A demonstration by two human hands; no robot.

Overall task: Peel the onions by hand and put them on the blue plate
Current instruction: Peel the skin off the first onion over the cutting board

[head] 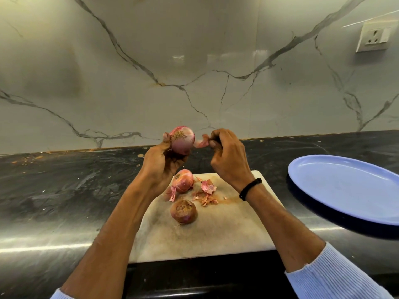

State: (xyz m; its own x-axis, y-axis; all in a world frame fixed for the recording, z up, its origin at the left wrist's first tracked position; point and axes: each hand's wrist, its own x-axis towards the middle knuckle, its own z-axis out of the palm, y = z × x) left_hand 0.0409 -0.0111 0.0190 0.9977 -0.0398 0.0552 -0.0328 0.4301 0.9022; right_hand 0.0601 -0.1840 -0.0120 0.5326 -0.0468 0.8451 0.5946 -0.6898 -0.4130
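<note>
No text, label, brand, number or sign can be read anywhere in the view. The white plastic wall socket plate (374, 37) at the upper right of the frame is the only fitting that might carry a marking, and it is too small and too blurred to show any.
</note>
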